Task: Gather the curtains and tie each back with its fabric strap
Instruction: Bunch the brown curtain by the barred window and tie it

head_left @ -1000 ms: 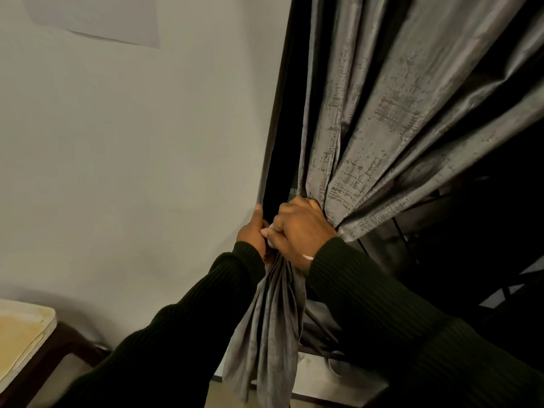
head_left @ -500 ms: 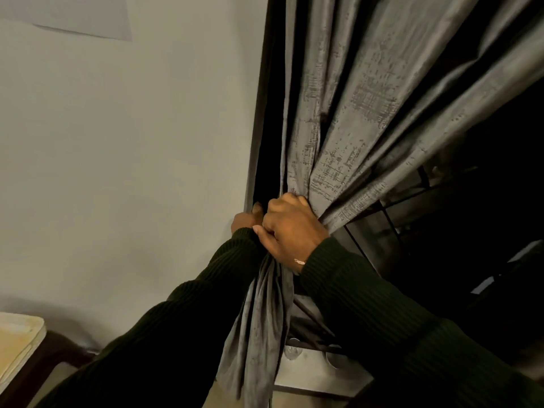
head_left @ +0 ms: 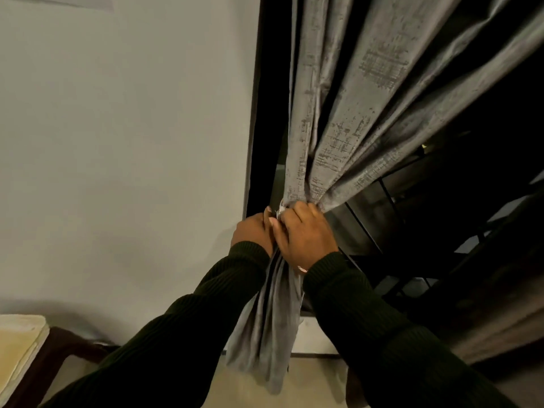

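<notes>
At the far left, 1 pale cushioned seat (head_left: 17, 346) on 1 dark wooden frame (head_left: 59, 348) sits against 1 plain grey wall (head_left: 123, 142), which fills the left half of the view. Moving right, 2 dark ribbed sleeves (head_left: 188, 334) rise from the lower edge toward the centre, ending in 2 hands. The left hand (head_left: 253, 231) is curled around the gathered neck of the 1 visible grey curtain (head_left: 347, 119), its thumb pointing up beside the dark window frame (head_left: 259, 113). The right hand (head_left: 306, 234), touching the left, clenches the same bunch from the front, with a pale strip of fabric strap (head_left: 281, 208) just showing above its knuckles; whether the strap is knotted cannot be told. Above the hands the curtain fans up and to the right in several folds; below them its tail (head_left: 265, 343) hangs loose between the 2 forearms. Compared with 0.5 s ago, both hands sit in much the same grasp on the bunch, and the seat shows more at the left edge. To the right, dark window bars (head_left: 388, 201) and a black opening lie behind the curtain's lower edge, while open wall stands left of the hands.
</notes>
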